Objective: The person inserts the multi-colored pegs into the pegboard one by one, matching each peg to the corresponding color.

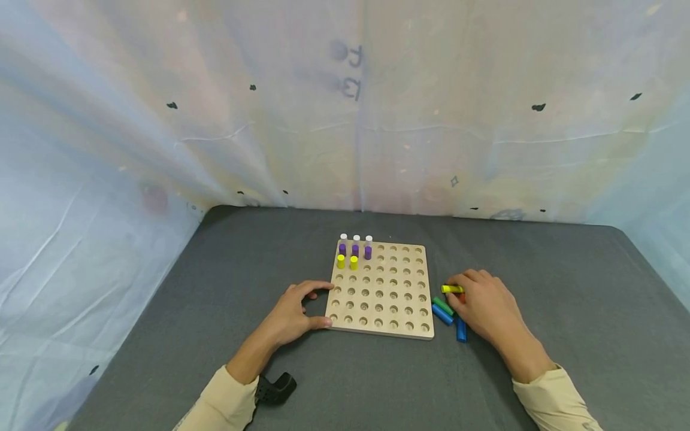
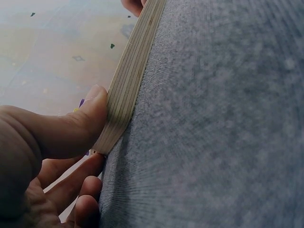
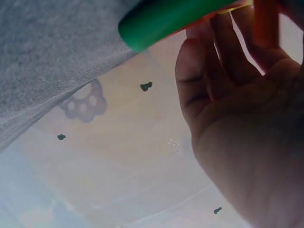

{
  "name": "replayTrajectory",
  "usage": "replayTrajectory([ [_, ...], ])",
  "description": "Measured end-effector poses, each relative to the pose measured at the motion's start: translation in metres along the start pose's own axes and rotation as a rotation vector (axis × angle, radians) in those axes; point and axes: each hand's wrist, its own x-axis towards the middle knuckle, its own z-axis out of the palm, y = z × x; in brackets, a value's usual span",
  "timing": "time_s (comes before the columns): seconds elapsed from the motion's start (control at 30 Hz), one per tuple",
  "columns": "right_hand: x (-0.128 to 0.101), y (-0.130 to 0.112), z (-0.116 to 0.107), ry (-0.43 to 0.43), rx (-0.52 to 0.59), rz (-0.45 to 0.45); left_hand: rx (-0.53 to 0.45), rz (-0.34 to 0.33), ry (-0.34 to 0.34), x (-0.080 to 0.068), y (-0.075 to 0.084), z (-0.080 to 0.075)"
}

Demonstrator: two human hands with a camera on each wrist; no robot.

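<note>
In the head view, a wooden pegboard (image 1: 380,293) with rows of round holes lies flat. White (image 1: 356,239), purple (image 1: 355,250) and yellow pegs (image 1: 353,263) stand at its far-left corner. My left hand (image 1: 293,311) touches the board's near-left corner, thumb and forefinger spread apart. The left wrist view has the thumb (image 2: 90,118) against the layered edge. To the board's right, my right hand (image 1: 487,302) pinches a yellow peg (image 1: 451,289) between thumb and forefinger. An orange peg (image 1: 461,297) is partly hidden under it. The right wrist view shows a green peg (image 3: 166,21) close up.
Beside the right hand lie a green peg (image 1: 443,306) and blue pegs (image 1: 442,315), one of them (image 1: 461,330) pointing toward the near edge. The grey tabletop (image 1: 377,383) extends around the board. A pale curtain (image 1: 409,120) hangs behind. A black device (image 1: 276,389) sits by the left wrist.
</note>
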Motion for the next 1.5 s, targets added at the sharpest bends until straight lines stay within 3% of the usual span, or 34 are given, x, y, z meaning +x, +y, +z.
replayTrajectory([
  [0.27,-0.005,-0.002,0.004,0.061,-0.018,-0.049,-0.005,-0.006,-0.009,-0.002,-0.002,0.0],
  [0.57,-0.004,0.003,0.003,0.322,-0.005,-0.157,-0.015,0.013,-0.009,-0.001,-0.002,0.001],
  [0.73,-0.001,0.0,0.003,0.401,0.033,-0.193,-0.013,0.0,-0.012,-0.001,-0.001,0.003],
  [0.93,0.004,-0.016,0.007,0.445,0.059,-0.241,-0.018,0.005,-0.003,0.0,0.0,0.001],
  [1.17,0.011,-0.044,0.008,0.491,0.124,-0.239,0.004,-0.016,-0.004,-0.001,-0.003,-0.003],
  [1.5,0.026,-0.067,0.001,0.547,0.081,-0.342,-0.002,0.003,-0.019,0.0,-0.003,-0.002],
])
